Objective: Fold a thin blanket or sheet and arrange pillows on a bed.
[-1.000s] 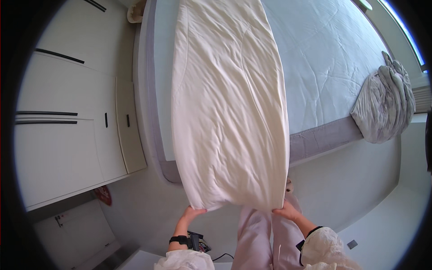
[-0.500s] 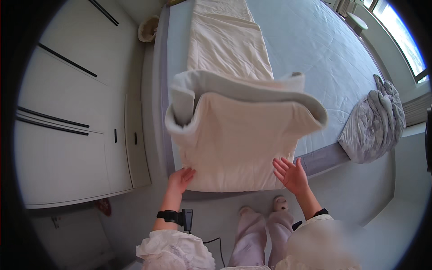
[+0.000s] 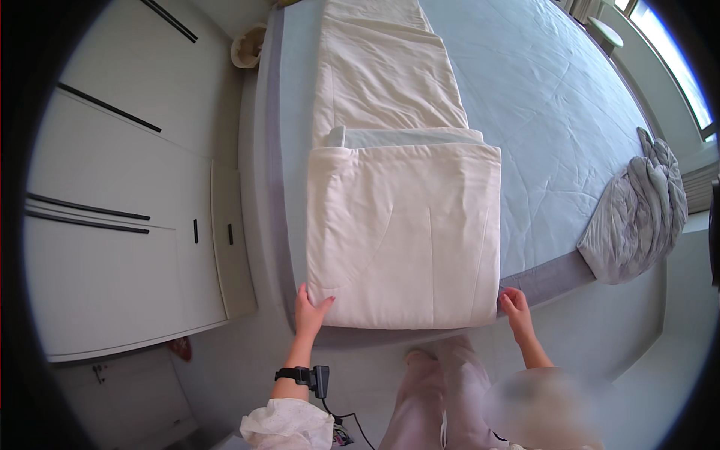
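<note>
A cream quilt point(image 3: 405, 225) lies folded lengthwise along the left side of the bed point(image 3: 547, 127), its near end doubled back over itself into a thick square. My left hand point(image 3: 309, 311) rests on the near left corner of that fold, fingers spread over the edge. At the near right corner, my right hand point(image 3: 514, 304) touches the quilt's edge where it meets the bed's grey border. Neither hand grips the fabric.
White wardrobe doors point(image 3: 112, 225) with dark handles stand close on the left. A crumpled grey blanket point(image 3: 637, 214) hangs over the bed's right corner. A round basket point(image 3: 246, 46) sits at the far left by the bed. My legs point(image 3: 427, 397) are at the bed's foot.
The quilt's near end, held up at first, was thrown forward over the rest and now lies flat as a fold. Both hands have come down onto its near corners.
</note>
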`<move>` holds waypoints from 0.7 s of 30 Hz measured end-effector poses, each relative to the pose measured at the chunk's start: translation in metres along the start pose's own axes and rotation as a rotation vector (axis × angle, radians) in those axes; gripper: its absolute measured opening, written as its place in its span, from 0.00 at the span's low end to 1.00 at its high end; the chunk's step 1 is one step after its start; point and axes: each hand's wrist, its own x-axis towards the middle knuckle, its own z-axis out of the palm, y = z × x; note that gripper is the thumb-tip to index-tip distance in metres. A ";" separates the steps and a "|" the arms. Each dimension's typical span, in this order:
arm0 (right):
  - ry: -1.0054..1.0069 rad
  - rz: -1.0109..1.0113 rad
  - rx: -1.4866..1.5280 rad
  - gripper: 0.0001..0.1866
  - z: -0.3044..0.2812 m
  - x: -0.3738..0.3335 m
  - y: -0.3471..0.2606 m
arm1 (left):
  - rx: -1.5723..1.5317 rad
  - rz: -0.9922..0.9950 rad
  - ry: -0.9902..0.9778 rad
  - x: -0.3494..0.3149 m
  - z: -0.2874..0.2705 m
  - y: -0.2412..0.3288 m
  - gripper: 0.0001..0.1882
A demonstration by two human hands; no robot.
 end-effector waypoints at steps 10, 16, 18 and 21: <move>-0.132 0.067 -0.268 0.25 0.040 0.007 -0.036 | -0.359 -0.413 -0.800 -0.012 -0.046 0.029 0.25; -0.631 0.394 -0.685 0.22 -0.029 -0.015 -0.012 | 0.141 0.044 -0.594 -0.077 -0.059 -0.034 0.27; -0.600 0.392 -0.876 0.15 -0.055 0.001 0.013 | 0.139 -0.135 -0.462 -0.083 -0.055 -0.072 0.28; -0.049 -0.238 -0.954 0.11 -0.059 0.034 0.005 | 0.190 -0.061 0.000 -0.049 -0.052 -0.058 0.27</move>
